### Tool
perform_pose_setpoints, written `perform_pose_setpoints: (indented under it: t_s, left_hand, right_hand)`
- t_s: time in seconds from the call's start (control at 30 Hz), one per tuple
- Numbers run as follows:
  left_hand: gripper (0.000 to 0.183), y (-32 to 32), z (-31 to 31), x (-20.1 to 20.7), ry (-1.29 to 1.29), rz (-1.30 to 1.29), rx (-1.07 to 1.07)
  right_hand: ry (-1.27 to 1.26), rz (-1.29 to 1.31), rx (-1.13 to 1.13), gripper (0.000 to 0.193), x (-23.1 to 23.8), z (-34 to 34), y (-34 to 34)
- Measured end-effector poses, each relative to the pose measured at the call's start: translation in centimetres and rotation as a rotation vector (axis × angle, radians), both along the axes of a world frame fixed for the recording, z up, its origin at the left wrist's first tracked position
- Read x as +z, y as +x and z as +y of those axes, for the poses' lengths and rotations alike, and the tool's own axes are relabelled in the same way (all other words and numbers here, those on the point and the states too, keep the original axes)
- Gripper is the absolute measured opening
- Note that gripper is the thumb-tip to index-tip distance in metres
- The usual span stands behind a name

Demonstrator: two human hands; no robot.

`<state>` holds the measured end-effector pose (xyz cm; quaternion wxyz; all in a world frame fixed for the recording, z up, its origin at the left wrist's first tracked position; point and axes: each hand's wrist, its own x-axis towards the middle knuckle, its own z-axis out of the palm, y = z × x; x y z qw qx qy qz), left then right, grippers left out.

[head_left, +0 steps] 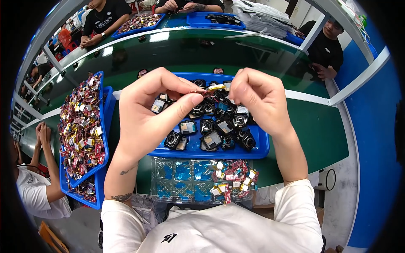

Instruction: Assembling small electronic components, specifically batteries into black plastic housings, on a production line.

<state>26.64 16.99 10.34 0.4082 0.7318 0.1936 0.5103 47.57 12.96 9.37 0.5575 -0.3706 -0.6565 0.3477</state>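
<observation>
Above the blue tray [265,145], my left hand [145,111] pinches a small red circuit board [205,93] between thumb and forefinger. A yellow-and-white battery piece [217,87] sticks out from the board toward my right hand [265,99]. The fingers of that hand are curled together beside it; whatever they may hold is hidden. Below both hands, the tray holds many black watch-like cases [207,125], some showing round backs and some pale square insides. Closer to my body lies a clear plastic compartment tray [160,195], with blue film pieces [183,170] and red boards with batteries [236,177] on its right part.
At left, stacked blue bins [102,126] are heaped with red boards and batteries. A green conveyor belt [177,46] crosses beyond, bearing a few small parts. Metal frame posts [358,78] stand at the sides. Other people sit around, one with joined hands [42,133] at left.
</observation>
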Motion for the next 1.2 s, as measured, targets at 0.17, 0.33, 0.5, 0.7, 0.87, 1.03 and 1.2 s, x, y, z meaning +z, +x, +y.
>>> perform_pose_setpoints:
  t_s: [0.17,0.33,0.5,0.7,0.87,1.03,1.2]
  left_hand:
    - [0.011,0.0,0.0,0.0,0.306,0.188,0.051]
    - [0.011,-0.1,0.4,-0.2,-0.261,0.047,0.031]
    - [0.011,-0.2,0.4,0.1,-0.377,-0.109,-0.113]
    - [0.019,-0.6,0.4,-0.2,-0.317,-0.085,-0.175]
    - [0.027,-0.1,0.4,0.0,-0.279,0.103,-0.211]
    - [0.011,0.0,0.2,-0.4,-0.075,0.211,-0.117]
    - [0.008,0.1,0.2,-0.4,-0.146,0.203,-0.078]
  right_hand:
    - [-0.038,-0.045,0.042,0.014,-0.1,0.2,-0.5]
    - [0.817,-0.397,-0.333,0.019,-0.8,0.8,-1.5]
    - [0.996,-0.711,-0.305,0.025,-0.8,0.5,-1.4]
    - [0.605,-0.23,-0.251,0.02,0.1,-0.2,-1.9]
    - [0.618,-0.381,-0.237,0.012,-0.2,0.2,-1.1]
    - [0.237,-0.095,-0.086,0.008,-0.3,-0.6,-1.7]
    - [-0.131,0.246,0.143,0.011,-0.5,-0.2,-1.1]
